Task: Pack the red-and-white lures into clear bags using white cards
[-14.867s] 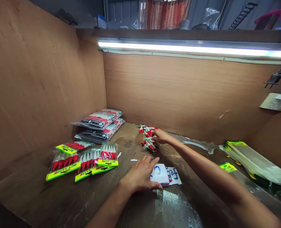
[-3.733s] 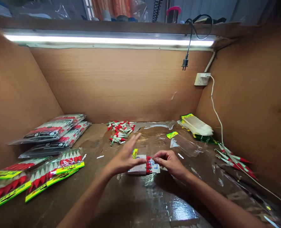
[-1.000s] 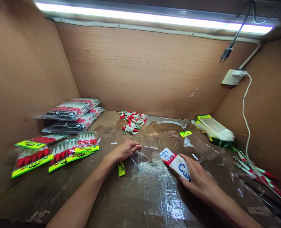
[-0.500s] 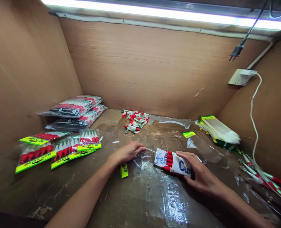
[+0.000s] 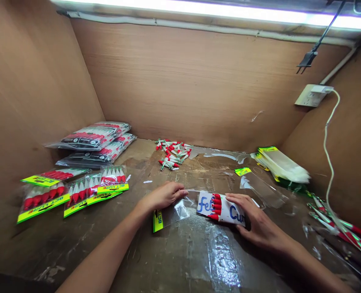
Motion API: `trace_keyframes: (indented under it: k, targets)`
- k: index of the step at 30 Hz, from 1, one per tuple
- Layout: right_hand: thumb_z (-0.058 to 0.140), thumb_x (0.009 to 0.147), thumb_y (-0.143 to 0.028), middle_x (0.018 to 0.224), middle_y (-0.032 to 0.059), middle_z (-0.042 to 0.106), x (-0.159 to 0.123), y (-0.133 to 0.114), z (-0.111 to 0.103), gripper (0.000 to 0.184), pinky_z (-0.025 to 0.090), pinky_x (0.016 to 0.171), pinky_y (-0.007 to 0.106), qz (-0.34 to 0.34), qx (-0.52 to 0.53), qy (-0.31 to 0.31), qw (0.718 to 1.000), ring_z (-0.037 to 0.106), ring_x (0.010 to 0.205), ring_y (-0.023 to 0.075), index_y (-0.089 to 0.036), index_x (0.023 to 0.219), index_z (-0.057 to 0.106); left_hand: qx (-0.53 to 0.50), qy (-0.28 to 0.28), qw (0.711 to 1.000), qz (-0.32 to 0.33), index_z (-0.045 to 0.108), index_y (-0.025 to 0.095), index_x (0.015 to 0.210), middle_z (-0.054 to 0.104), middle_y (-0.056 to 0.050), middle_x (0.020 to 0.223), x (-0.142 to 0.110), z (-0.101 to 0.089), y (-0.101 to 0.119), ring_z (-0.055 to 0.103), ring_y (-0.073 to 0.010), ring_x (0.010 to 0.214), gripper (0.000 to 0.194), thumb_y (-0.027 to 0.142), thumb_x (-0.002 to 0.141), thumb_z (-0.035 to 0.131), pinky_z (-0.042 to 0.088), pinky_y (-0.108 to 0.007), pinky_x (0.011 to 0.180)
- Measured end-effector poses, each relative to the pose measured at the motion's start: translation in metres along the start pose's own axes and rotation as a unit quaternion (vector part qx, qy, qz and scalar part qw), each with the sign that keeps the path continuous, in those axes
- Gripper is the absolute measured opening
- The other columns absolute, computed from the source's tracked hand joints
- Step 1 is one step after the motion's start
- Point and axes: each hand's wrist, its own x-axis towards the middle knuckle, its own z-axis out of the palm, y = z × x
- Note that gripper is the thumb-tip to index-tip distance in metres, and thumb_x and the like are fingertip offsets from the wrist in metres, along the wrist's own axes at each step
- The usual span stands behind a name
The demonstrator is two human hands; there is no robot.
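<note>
My left hand (image 5: 166,196) pinches the edge of a clear plastic bag (image 5: 176,213) with a yellow header card, lying on the tabletop. My right hand (image 5: 249,213) grips a white card holder (image 5: 226,211) with blue handwriting. Several red-tipped fishing lures (image 5: 216,206) lie in the holder, their red ends showing at its left part; the rest of them is hidden. The holder's left end is close to the bag's mouth; whether they touch I cannot tell. Behind my left hand lies a pile of loose red and white lures (image 5: 174,154).
Filled lure packs (image 5: 79,191) lie at the left, before stacked bulk bags (image 5: 96,140). On the right are a single clear bag (image 5: 264,189), a stack of header bags (image 5: 284,165), larger lures (image 5: 335,224) and a white cable (image 5: 327,162). A black plug (image 5: 307,61) hangs above.
Since a second ago, my right hand has turned the card holder more level and brought it left, closer to the bag. My left hand keeps its pinch on the bag. The view has shifted slightly.
</note>
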Motion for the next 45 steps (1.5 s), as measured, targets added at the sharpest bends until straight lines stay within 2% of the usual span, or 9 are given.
trace_keyframes:
  k: [4,12,17,26,35,40,45]
  targets:
    - [0.058,0.072,-0.011,0.146,0.0096,0.045,-0.001,0.003,-0.002,0.074,0.034,0.115,0.051,0.006,0.012,0.004,1.000,0.040,0.135,0.0310,-0.026,0.143,0.043,0.029,-0.009,1.000,0.004,0.065,0.019,0.079,0.060,0.001,0.066,-0.002,0.000,0.005,0.050,-0.0141,0.059,0.044,0.054,0.096,0.044,0.028,-0.025,0.054]
    - [0.057,0.072,-0.010,0.145,0.0112,0.045,0.002,-0.001,-0.003,0.071,0.035,0.114,0.050,-0.003,0.037,-0.031,0.999,0.041,0.135,0.0312,-0.024,0.140,0.044,0.064,-0.022,0.998,0.005,0.065,0.021,0.080,0.059,0.001,0.064,-0.004,0.003,0.012,0.050,-0.0146,0.057,0.041,0.054,0.096,0.045,0.027,-0.026,0.055]
    - [0.058,0.073,-0.013,0.145,0.0103,0.046,0.000,0.007,-0.006,0.071,0.034,0.114,0.048,0.031,0.063,-0.028,0.997,0.043,0.134,0.0314,-0.025,0.141,0.044,0.076,-0.021,0.997,0.010,0.067,0.022,0.083,0.063,-0.001,0.068,-0.005,0.001,0.016,0.053,-0.0159,0.060,0.039,0.055,0.095,0.048,0.028,-0.026,0.055]
    - [0.061,0.073,-0.018,0.145,0.0086,0.046,-0.002,0.018,-0.008,0.071,0.035,0.113,0.049,0.046,0.078,-0.026,0.996,0.044,0.133,0.0321,-0.026,0.141,0.044,0.126,-0.027,0.992,0.003,0.065,0.023,0.087,0.065,-0.001,0.073,-0.004,0.002,0.019,0.057,-0.0167,0.065,0.039,0.056,0.096,0.045,0.030,-0.024,0.058]
    - [0.059,0.070,-0.010,0.146,0.0088,0.044,-0.003,0.016,-0.006,0.072,0.035,0.114,0.050,0.024,0.077,-0.037,0.996,0.042,0.135,0.0313,-0.028,0.139,0.044,0.128,-0.017,0.991,0.036,0.060,0.020,0.076,0.056,0.002,0.062,0.000,0.007,0.020,0.045,-0.0124,0.055,0.044,0.050,0.101,0.038,0.026,-0.024,0.055]
    - [0.059,0.070,-0.009,0.148,0.0086,0.041,-0.005,0.022,-0.012,0.074,0.034,0.114,0.050,0.031,0.083,-0.038,0.995,0.041,0.136,0.0313,-0.028,0.139,0.042,0.129,-0.033,0.990,0.041,0.060,0.020,0.075,0.054,0.002,0.060,0.001,0.009,0.017,0.043,-0.0120,0.053,0.047,0.049,0.102,0.034,0.026,-0.024,0.055]
    - [0.059,0.070,-0.008,0.147,0.0080,0.042,-0.006,0.020,-0.013,0.073,0.033,0.114,0.050,0.032,0.085,-0.046,0.995,0.041,0.136,0.0300,-0.028,0.138,0.042,0.161,-0.033,0.985,0.043,0.061,0.021,0.077,0.059,0.000,0.064,0.002,0.011,0.017,0.049,-0.0133,0.056,0.048,0.050,0.102,0.033,0.026,-0.025,0.055]
